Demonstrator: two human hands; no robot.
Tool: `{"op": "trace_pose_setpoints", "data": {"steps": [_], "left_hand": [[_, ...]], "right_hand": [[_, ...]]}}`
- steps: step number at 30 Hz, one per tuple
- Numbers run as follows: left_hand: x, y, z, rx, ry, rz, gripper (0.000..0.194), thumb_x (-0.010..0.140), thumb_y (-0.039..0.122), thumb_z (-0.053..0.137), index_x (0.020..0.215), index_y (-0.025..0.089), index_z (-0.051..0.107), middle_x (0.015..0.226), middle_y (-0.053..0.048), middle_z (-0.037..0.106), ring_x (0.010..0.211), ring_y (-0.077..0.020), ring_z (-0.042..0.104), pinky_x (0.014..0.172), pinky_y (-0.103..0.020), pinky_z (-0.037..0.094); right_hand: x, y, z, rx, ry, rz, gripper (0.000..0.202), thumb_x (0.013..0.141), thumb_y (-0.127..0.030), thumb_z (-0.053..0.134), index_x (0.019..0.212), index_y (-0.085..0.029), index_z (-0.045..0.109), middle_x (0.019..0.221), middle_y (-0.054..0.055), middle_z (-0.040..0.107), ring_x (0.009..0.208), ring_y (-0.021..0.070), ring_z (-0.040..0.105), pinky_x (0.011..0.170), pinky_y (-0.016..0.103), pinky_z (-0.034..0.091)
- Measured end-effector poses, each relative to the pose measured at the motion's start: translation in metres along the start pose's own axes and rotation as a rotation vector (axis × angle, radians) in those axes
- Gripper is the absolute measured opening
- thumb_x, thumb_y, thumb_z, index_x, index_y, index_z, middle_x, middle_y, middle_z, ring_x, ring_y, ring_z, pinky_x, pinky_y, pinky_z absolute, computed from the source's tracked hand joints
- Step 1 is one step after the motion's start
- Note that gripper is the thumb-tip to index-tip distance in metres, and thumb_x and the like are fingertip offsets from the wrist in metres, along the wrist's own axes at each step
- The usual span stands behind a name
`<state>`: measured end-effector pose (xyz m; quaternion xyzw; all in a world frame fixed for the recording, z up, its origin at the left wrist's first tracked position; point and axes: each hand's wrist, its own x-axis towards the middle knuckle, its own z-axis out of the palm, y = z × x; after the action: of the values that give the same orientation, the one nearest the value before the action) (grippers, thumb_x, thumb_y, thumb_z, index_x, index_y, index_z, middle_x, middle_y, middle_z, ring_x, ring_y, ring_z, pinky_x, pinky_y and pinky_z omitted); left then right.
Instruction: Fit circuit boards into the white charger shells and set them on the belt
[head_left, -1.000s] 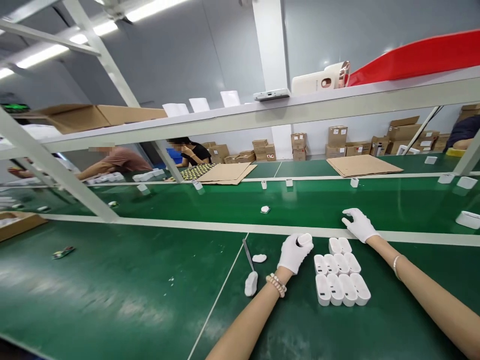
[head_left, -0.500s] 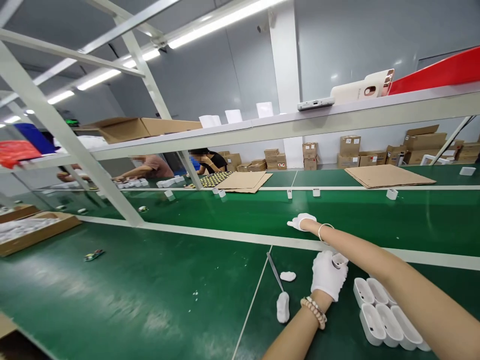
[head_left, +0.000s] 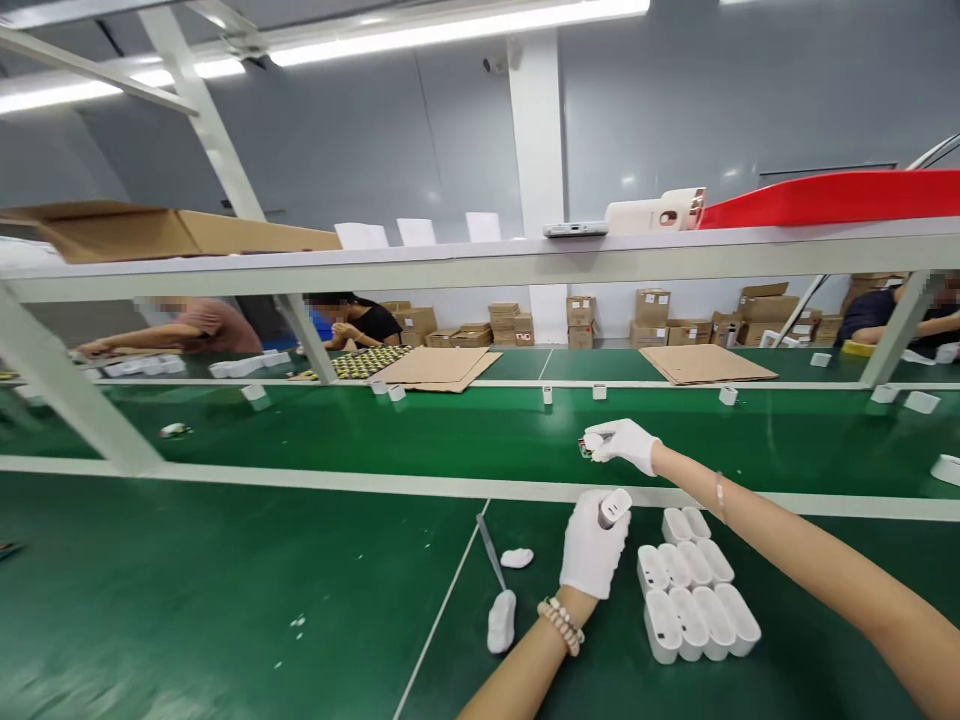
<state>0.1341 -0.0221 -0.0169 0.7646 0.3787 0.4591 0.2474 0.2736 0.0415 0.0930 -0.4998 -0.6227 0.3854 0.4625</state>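
Observation:
My left hand (head_left: 596, 548), in a white glove, is closed around a small white plastic housing (head_left: 616, 507) with dark slots in its end face. Above the belt, my gloved right hand (head_left: 626, 444) pinches a small circuit board (head_left: 587, 446), partly hidden by the fingers. Rows of open white housings (head_left: 694, 622) stand on the green table to the right of my left hand. On the left lies a thin metal tool (head_left: 491, 553) with a white wrapped handle (head_left: 502, 622), beside a small white padded piece (head_left: 517, 558).
A green belt (head_left: 465, 440) runs across behind a pale rail (head_left: 300, 484). Single white parts and another board (head_left: 175, 430) lie on it. Cardboard sheets (head_left: 435, 367) lie beyond. Overhead spans a shelf (head_left: 450, 268) on slanted posts. Co-workers sit across the belt.
The view has swung right. My right hand, with no board visible in it before, now pinches a circuit board. The housing in my left hand has turned, so its slotted end shows.

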Motion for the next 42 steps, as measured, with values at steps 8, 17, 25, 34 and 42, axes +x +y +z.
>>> {"op": "trace_pose_setpoints", "data": {"steps": [8, 17, 25, 34, 42], "left_hand": [[0.016, 0.029, 0.001, 0.030, 0.169, 0.136, 0.043, 0.075, 0.012, 0.063, 0.114, 0.021, 0.050, 0.117, -0.010, 0.067, 0.089, -0.0215, 0.071, 0.078, -0.038, 0.060], [0.005, 0.092, -0.034, 0.348, 0.354, 0.557, 0.031, 0.079, 0.010, 0.055, 0.107, 0.019, 0.049, 0.092, -0.007, 0.062, 0.078, -0.0175, 0.068, 0.066, -0.029, 0.061], [-0.004, 0.113, -0.040, 0.449, 0.452, 0.669, 0.007, 0.093, 0.027, 0.047, 0.094, 0.020, 0.047, 0.080, -0.003, 0.055, 0.066, -0.0143, 0.062, 0.055, -0.024, 0.056], [-0.011, 0.105, -0.042, 0.419, 0.422, 0.669, 0.017, 0.095, 0.036, 0.050, 0.099, 0.019, 0.049, 0.088, -0.007, 0.057, 0.076, -0.0180, 0.063, 0.062, -0.030, 0.059], [-0.009, 0.111, -0.044, 0.399, 0.445, 0.693, 0.014, 0.097, 0.032, 0.048, 0.096, 0.019, 0.050, 0.086, -0.007, 0.057, 0.071, -0.0161, 0.062, 0.058, -0.027, 0.057]], "right_hand": [[-0.120, -0.009, -0.060, 0.054, -0.007, -0.118, 0.061, 0.072, -0.024, 0.078, 0.129, -0.019, 0.058, 0.121, 0.008, 0.063, 0.108, 0.0235, 0.065, 0.097, 0.044, 0.054], [-0.187, -0.048, -0.036, -0.287, 0.162, -0.622, 0.031, 0.074, -0.008, 0.074, 0.098, -0.024, 0.064, 0.095, 0.002, 0.069, 0.084, 0.0155, 0.065, 0.076, 0.027, 0.056], [-0.196, -0.067, -0.030, -0.426, 0.041, -0.769, 0.009, 0.090, -0.025, 0.065, 0.082, -0.023, 0.065, 0.078, 0.002, 0.067, 0.071, 0.0141, 0.062, 0.067, 0.022, 0.052], [-0.205, -0.063, -0.030, -0.659, -0.022, -0.731, 0.009, 0.098, -0.028, 0.052, 0.091, -0.024, 0.055, 0.084, 0.001, 0.062, 0.070, 0.0163, 0.053, 0.065, 0.030, 0.041], [-0.215, -0.061, -0.016, -0.851, 0.093, -0.665, 0.008, 0.097, -0.022, 0.048, 0.094, -0.027, 0.053, 0.079, -0.001, 0.062, 0.060, 0.0163, 0.051, 0.057, 0.029, 0.040]]}}
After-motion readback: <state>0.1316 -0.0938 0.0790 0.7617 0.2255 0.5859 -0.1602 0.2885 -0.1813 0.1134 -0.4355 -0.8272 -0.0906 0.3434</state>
